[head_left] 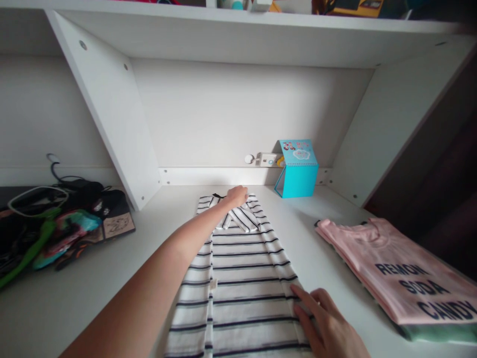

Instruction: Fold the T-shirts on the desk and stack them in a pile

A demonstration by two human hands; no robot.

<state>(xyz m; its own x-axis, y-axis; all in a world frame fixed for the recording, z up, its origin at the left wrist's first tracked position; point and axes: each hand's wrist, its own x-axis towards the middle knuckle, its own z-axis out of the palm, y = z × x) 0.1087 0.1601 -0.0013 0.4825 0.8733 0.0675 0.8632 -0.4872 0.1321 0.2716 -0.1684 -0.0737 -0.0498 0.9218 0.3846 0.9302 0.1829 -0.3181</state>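
A white shirt with dark stripes (242, 278) lies folded lengthwise on the white desk (112, 278), its collar at the far end. My left hand (235, 195) reaches far forward and rests on the collar, fingers curled down onto the fabric. My right hand (328, 323) lies near the front on the shirt's right edge, fingers stretched out and pressing flat on the cloth.
A folded pink shirt (406, 278) with dark lettering sits on other folded clothes at the right. A turquoise box (298, 171) stands at the back by a wall socket (266, 159). Dark and green items with cables (55, 219) pile at the left. A shelf (238, 35) hangs overhead.
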